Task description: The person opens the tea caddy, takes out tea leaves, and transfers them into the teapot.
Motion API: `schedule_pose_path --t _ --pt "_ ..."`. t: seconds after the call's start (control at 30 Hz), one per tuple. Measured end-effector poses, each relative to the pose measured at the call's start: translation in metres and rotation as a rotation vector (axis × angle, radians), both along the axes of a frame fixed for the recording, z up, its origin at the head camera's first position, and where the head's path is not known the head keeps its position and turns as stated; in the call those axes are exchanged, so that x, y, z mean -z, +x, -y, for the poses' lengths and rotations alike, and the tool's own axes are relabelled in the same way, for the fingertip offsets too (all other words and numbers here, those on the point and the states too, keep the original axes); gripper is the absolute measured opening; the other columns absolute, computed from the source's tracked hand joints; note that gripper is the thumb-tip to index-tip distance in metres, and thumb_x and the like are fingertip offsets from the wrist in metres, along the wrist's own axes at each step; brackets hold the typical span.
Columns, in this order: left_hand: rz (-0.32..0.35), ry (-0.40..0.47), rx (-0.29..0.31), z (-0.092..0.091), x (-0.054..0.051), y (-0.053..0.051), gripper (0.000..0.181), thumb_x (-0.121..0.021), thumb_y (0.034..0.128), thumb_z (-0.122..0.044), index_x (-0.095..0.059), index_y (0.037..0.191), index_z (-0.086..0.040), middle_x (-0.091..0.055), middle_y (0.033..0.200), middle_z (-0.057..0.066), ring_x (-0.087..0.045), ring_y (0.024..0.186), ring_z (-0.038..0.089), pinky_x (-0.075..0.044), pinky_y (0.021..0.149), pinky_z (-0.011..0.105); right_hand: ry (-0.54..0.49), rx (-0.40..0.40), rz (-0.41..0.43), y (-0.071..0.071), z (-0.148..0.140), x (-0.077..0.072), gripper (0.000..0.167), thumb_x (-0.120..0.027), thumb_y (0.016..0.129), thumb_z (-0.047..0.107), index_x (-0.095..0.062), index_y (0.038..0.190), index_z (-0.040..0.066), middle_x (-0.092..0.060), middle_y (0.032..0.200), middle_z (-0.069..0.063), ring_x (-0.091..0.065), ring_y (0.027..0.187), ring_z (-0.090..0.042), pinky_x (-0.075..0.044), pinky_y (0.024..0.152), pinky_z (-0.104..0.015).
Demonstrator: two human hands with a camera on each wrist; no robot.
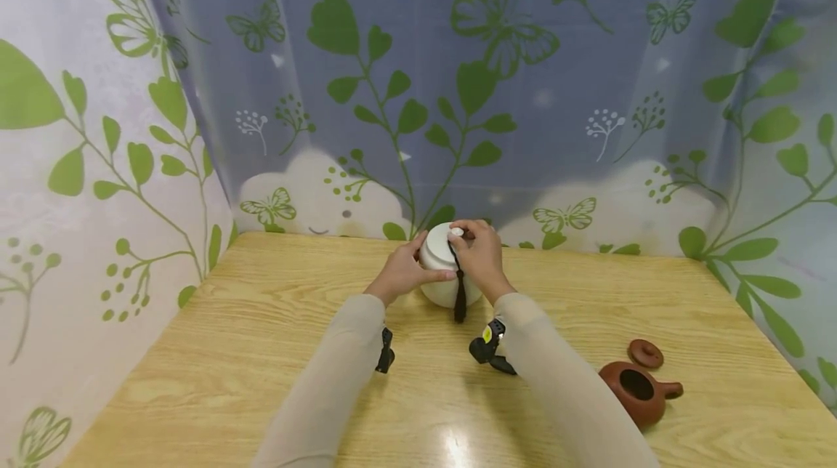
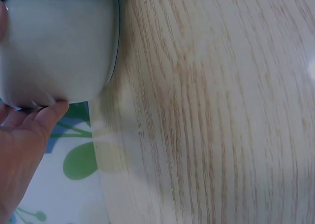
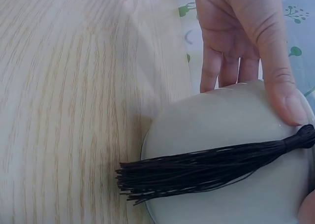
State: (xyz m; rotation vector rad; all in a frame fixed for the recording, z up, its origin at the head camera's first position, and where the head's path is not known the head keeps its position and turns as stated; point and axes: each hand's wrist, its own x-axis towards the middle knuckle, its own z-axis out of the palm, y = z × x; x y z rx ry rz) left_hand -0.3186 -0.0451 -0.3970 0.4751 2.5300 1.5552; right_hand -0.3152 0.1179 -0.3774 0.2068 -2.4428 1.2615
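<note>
A white ceramic jar (image 1: 439, 292) stands near the far side of the table, its lid (image 1: 442, 244) on top. From the lid's small knob (image 1: 457, 232) a black tassel (image 3: 206, 170) hangs down the jar's front. My left hand (image 1: 400, 269) holds the jar from the left, thumb across the front. In the left wrist view, its fingers (image 2: 51, 116) lie along the jar's side. My right hand (image 1: 482, 253) pinches the lid's knob from the right. The right wrist view shows that thumb (image 3: 288, 103) beside the tassel's top and the other fingers partly hidden behind the jar.
A reddish-brown teapot (image 1: 644, 406) sits uncovered at the right of the wooden table (image 1: 261, 352), beside my right forearm. Its round lid (image 1: 646, 353) lies just behind it. A curtain (image 1: 418, 90) printed with leaves and butterflies hangs at the table's back and sides.
</note>
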Motion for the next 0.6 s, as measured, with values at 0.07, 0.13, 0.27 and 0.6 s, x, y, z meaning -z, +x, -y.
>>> schedule_pose_path --t 0.07,0.13,0.27,0.6 --pt "-0.003 -0.003 -0.003 0.0005 0.0001 -0.0002 0.11 -0.084 0.0723 -0.04 -0.017 0.154 -0.006 -0.037 0.15 0.014 -0.045 0.131 0.025 -0.043 0.103 0.04 -0.019 -0.001 -0.01 0.0001 0.001 0.001 0.022 -0.065 0.092 0.017 -0.069 0.111 0.006 -0.061 0.111 -0.015 -0.055 0.099 -0.029 -0.046 0.087 -0.042" --pt "-0.003 0.002 -0.003 0.0001 0.0007 -0.0009 0.11 -0.084 0.072 -0.04 -0.018 0.153 -0.005 -0.037 0.15 0.013 -0.044 0.132 0.024 -0.042 0.104 0.039 -0.031 0.002 -0.026 0.0 0.0009 0.0022 0.021 -0.066 0.092 0.015 -0.069 0.111 0.005 -0.061 0.111 -0.015 -0.055 0.098 -0.029 -0.046 0.087 -0.042" --pt "-0.005 0.015 -0.006 -0.0013 0.0013 -0.002 0.11 -0.085 0.0712 -0.039 -0.02 0.153 -0.004 -0.036 0.151 0.014 -0.043 0.133 0.024 -0.04 0.106 0.038 -0.047 0.009 -0.064 -0.0012 0.0001 0.0042 0.02 -0.067 0.091 0.013 -0.07 0.108 0.004 -0.062 0.108 -0.015 -0.055 0.096 -0.029 -0.045 0.086 -0.041" --pt "0.009 0.051 -0.02 -0.0009 0.0018 -0.0019 0.108 -0.086 0.0712 -0.035 -0.022 0.152 -0.005 -0.032 0.153 0.013 -0.041 0.135 0.023 -0.039 0.107 0.037 -0.063 -0.002 -0.096 0.0002 0.0014 0.0063 0.019 -0.067 0.09 0.011 -0.07 0.107 0.003 -0.062 0.107 -0.016 -0.054 0.094 -0.029 -0.045 0.084 -0.042"
